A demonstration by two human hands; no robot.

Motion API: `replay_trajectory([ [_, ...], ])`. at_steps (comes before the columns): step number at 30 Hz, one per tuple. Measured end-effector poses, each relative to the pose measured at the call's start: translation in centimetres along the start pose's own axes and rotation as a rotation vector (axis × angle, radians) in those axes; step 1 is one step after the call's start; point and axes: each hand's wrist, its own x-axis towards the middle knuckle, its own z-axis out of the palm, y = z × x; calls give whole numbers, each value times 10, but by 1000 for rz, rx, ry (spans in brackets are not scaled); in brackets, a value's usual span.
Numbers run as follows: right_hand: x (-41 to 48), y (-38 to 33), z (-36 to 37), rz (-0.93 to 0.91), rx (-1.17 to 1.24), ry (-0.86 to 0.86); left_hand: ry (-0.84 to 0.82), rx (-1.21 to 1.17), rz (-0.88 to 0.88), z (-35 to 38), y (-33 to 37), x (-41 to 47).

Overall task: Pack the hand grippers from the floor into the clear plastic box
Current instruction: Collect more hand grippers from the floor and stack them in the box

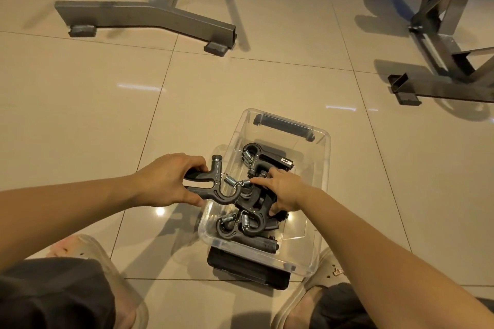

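Note:
A clear plastic box stands on the tiled floor between my feet, with several dark grey hand grippers lying inside. My left hand is shut on the handles of one hand gripper, held over the box's left rim with its spring end pointing into the box. My right hand is inside the box, fingers closed around another hand gripper in the middle of the pile. Two more grippers lie at the near end.
A black lid or latch shows under the box's near end. Steel frame feet stand at the far left and far right. My sandalled feet flank the box.

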Motion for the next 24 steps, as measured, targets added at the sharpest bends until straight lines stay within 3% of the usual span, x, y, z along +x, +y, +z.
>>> replay_trajectory([
  [9,-10,-3,-9,29,-5,10,-22,3,-13,0,5,1],
  [18,-15,-12,-1,416,108,149,-21,32,-2,3,8,2],
  [24,-13,-22,8,530,261,152,-25,20,-3,4,7,2],
])
